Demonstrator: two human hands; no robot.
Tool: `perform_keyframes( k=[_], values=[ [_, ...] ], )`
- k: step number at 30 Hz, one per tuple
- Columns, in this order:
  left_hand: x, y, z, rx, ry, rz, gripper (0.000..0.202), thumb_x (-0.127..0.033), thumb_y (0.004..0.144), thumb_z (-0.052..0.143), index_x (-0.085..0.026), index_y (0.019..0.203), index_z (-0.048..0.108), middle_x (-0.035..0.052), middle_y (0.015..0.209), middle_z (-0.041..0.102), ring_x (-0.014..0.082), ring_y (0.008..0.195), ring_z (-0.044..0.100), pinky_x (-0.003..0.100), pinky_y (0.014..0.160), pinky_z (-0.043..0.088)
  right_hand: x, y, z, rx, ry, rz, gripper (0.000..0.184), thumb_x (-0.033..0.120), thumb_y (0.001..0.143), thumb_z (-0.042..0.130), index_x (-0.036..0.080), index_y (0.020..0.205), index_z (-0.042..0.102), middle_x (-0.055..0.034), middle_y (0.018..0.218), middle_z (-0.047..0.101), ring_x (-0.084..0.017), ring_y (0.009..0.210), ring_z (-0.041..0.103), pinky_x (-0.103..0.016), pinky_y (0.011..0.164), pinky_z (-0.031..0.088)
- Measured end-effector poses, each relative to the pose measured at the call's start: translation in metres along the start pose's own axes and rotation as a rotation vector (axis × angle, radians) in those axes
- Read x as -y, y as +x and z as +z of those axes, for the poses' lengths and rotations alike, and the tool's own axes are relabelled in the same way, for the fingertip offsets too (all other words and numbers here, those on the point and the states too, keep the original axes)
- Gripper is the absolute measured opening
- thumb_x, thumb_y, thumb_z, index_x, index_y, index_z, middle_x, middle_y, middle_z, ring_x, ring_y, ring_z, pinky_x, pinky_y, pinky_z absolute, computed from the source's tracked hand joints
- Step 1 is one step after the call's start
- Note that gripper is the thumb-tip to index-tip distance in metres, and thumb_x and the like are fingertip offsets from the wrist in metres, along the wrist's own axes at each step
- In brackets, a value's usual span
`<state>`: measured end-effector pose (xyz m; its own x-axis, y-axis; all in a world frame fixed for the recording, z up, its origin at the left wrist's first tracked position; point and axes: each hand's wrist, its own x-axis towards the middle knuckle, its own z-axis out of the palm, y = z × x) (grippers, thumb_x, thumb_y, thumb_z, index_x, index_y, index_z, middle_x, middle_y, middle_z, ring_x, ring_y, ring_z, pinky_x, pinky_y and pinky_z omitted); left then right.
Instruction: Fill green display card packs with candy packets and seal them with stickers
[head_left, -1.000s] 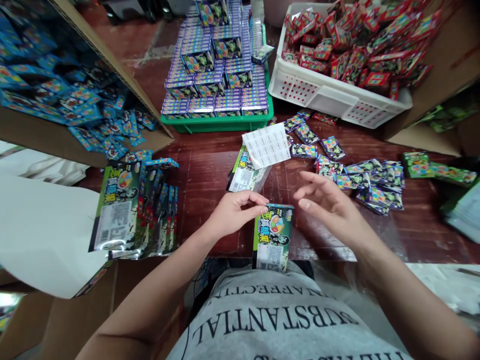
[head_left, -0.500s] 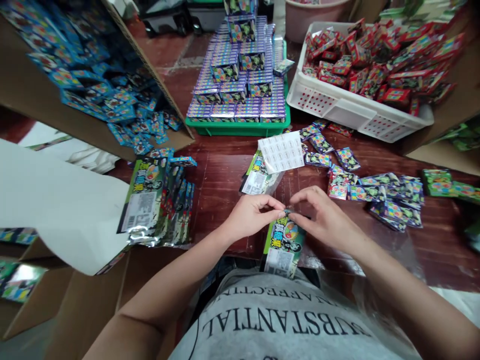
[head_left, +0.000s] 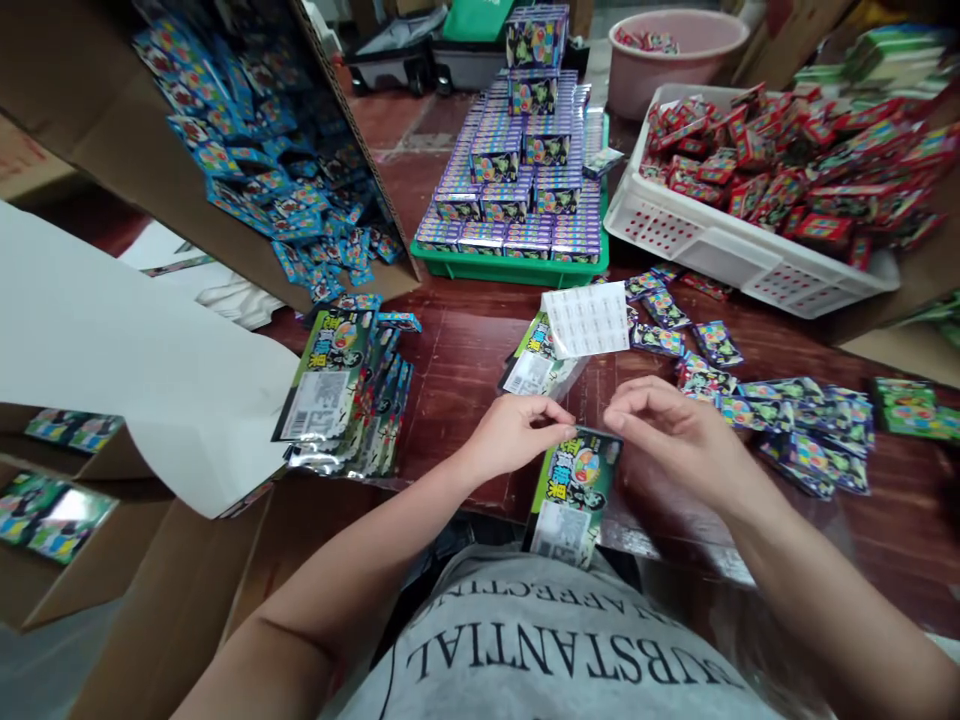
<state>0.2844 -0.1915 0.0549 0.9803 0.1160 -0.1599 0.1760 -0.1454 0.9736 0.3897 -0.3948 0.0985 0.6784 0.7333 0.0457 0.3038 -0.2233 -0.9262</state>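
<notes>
A flat green-and-black candy bag (head_left: pixel 574 490) hangs upright at the table's front edge, against the grey shirt. My left hand (head_left: pixel 517 432) pinches it at the top left corner between thumb and forefinger. Just above the bag's top right corner is my right hand (head_left: pixel 675 435), its thumb and forefinger tips together; whatever may be between them is too small to make out. Beyond the hands, a white sheet of printed stickers (head_left: pixel 589 320) lies partly over another candy bag (head_left: pixel 534 368).
Overlapping filled bags (head_left: pixel 326 390) lie at left beside a carton of blue packets (head_left: pixel 262 190). Purple boxes are stacked in a green tray (head_left: pixel 510 268). A white basket (head_left: pixel 750 255) holds red packets. Purple packets (head_left: pixel 814 405) lie loose at right. A pink tub (head_left: pixel 667 65) stands behind.
My right hand has drawn away to the right from my left fingertips, and its fingers have come together. The left hand stays at the bag's top. The camera view has shifted.
</notes>
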Motion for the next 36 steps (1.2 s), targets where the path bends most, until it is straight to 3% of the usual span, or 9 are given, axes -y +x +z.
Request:
perform_keyframes(
  k=[7,13,17,19,21,25,29,33,36],
  values=[
    [0.001,-0.001,-0.001,0.019,-0.005,-0.001,0.019,-0.032,0.082,0.076,-0.017,0.093,0.076,0.006,0.097,0.079,0.0175,0.087,0.073,0.032,0.084,0.059,-0.019,-0.018,0.02,-0.021,0.078,0.152,0.021,0.044,0.092,0.067,0.024,0.088,0.072,-0.0037,0.098,0.065,-0.021,0.098,0.06,-0.039,0.093,0.047],
    [0.001,-0.006,0.005,-0.01,0.002,0.002,0.019,-0.032,0.083,0.075,-0.017,0.095,0.076,0.0063,0.099,0.079,0.0185,0.091,0.073,0.034,0.087,0.059,-0.033,-0.025,0.028,-0.221,-0.396,-0.119,0.026,0.042,0.089,0.07,0.026,0.109,0.069,-0.009,0.111,0.063,-0.028,0.108,0.058,-0.05,0.095,0.046],
    [-0.001,-0.015,-0.001,-0.027,0.088,0.03,0.019,-0.033,0.086,0.072,-0.017,0.096,0.076,0.0064,0.1,0.079,0.0189,0.091,0.073,0.033,0.088,0.058,-0.04,-0.024,0.021,-0.031,-0.553,-0.207,0.022,0.045,0.095,0.06,0.031,0.106,0.074,-0.0075,0.11,0.07,-0.031,0.104,0.062,-0.055,0.094,0.045],
    [-0.009,-0.026,-0.009,-0.078,0.168,0.051,0.02,-0.032,0.09,0.068,-0.017,0.101,0.075,0.0066,0.103,0.078,0.0193,0.094,0.073,0.033,0.092,0.057,-0.043,-0.008,0.022,0.149,-0.424,-0.149,0.027,0.045,0.098,0.055,0.032,0.115,0.071,-0.0056,0.114,0.073,-0.029,0.103,0.067,-0.049,0.092,0.051],
    [-0.021,-0.042,-0.017,-0.207,0.318,0.113,0.028,-0.032,0.092,0.067,-0.018,0.115,0.071,0.0086,0.123,0.073,0.0216,0.113,0.068,0.036,0.104,0.052,-0.04,0.021,0.036,0.217,-0.301,-0.081,0.03,0.045,0.1,0.052,0.029,0.118,0.07,-0.0049,0.113,0.075,-0.027,0.1,0.071,-0.045,0.09,0.055],
    [-0.033,-0.078,-0.027,-0.441,0.762,0.207,0.048,-0.035,0.095,0.063,-0.021,0.139,0.055,0.0114,0.158,0.043,0.0276,0.146,0.04,0.046,0.123,0.032,-0.011,0.098,0.103,0.158,-0.291,-0.113,0.033,0.036,0.103,0.043,0.022,0.111,0.072,-0.0072,0.114,0.076,-0.024,0.104,0.071,-0.04,0.094,0.055],
    [-0.009,-0.092,-0.038,-0.414,1.004,0.093,0.041,-0.03,0.095,0.059,-0.021,0.136,0.056,0.0134,0.148,0.053,0.0321,0.14,0.046,0.054,0.118,0.037,0.005,0.145,0.157,0.184,-0.383,-0.152,0.029,0.033,0.101,0.05,0.02,0.111,0.074,-0.0082,0.111,0.076,-0.023,0.105,0.071,-0.037,0.096,0.054],
    [0.011,-0.072,-0.045,-0.457,0.938,0.086,0.034,-0.023,0.097,0.049,-0.021,0.13,0.058,0.0127,0.139,0.06,0.0299,0.134,0.053,0.052,0.116,0.04,-0.02,0.107,0.141,0.115,-0.516,-0.151,0.045,0.035,0.1,0.053,0.01,0.136,0.061,-0.0213,0.144,0.057,-0.034,0.137,0.049,-0.05,0.118,0.035],
    [0.012,-0.025,-0.041,-0.369,0.724,0.065,0.036,-0.022,0.098,0.047,-0.019,0.133,0.055,0.0117,0.14,0.059,0.0248,0.133,0.053,0.043,0.117,0.039,-0.049,0.052,0.111,0.112,-0.653,-0.114,0.059,0.045,0.098,0.054,0.006,0.144,0.053,-0.0252,0.154,0.044,-0.039,0.146,0.037,-0.058,0.121,0.027]
  ],
)
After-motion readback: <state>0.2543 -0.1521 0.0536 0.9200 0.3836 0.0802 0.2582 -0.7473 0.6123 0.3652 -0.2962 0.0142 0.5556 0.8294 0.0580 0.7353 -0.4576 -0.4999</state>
